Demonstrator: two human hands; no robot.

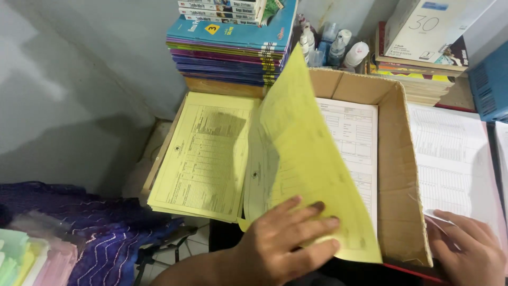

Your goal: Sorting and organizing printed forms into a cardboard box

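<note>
Pinching and lifting a thin yellow printed form sheet (307,159) with the left hand (280,243), fingers (312,225) spread flat over its lower edge, thumb hidden beneath, so the page is standing up and curling toward twelve o'clock, probably to be turned over. Baring beneath it a white printed form sheet (352,137) lying at three o'clock inside the shallow brown cardboard box (399,175). Resting at nine o'clock of the lifted page, a stack of yellow printed forms (203,156), face up, overhanging the box's left edge.

Lying loosely curled at four o'clock, the right hand (468,249), gripping nothing, fingertips pressing on a white ruled ledger page (452,164) outside the box wall, seemingly to keep it flat.

Standing at twelve o'clock, a pile of blue and purple paperback books (233,47); beside it, small white plastic bottles (333,47). Draping at eight o'clock, purple patterned cloth (79,222).
</note>
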